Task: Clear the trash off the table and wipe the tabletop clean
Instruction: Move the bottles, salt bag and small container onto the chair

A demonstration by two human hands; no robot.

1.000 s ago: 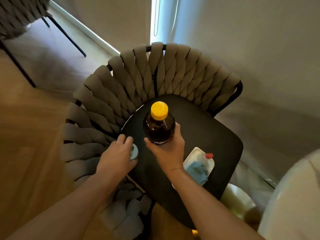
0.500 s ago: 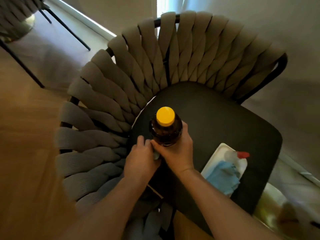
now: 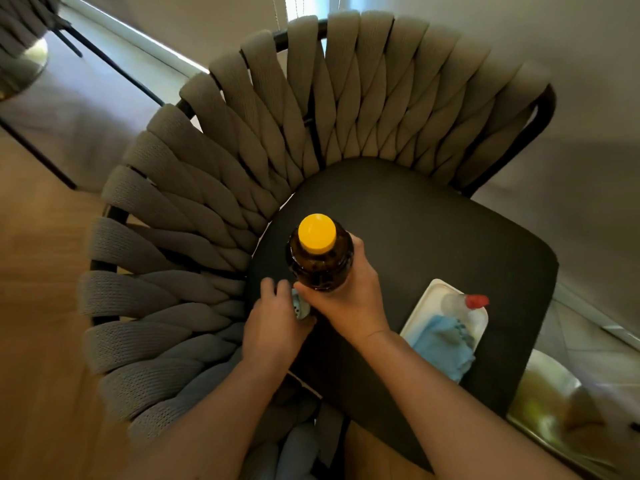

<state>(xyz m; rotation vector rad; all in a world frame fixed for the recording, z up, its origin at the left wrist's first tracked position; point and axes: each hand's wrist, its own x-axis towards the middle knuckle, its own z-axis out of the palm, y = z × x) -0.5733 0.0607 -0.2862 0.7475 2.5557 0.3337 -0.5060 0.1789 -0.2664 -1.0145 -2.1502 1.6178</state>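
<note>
My right hand grips a dark brown bottle with a yellow cap, held upright over the dark seat of a chair. Just left of it, my left hand holds a small pale blue object against the seat, mostly hidden under the fingers. A white tray on the seat's right side carries a blue cloth and a clear spray bottle with a red top.
The chair's woven grey backrest curves round the seat on the left and far sides. Wooden floor lies to the left. A shiny rounded surface shows at the lower right. Black chair legs stand at the upper left.
My left hand has moved right with the small blue object until it sits against my right hand and the bottle. The view has shifted closer to the chair.
</note>
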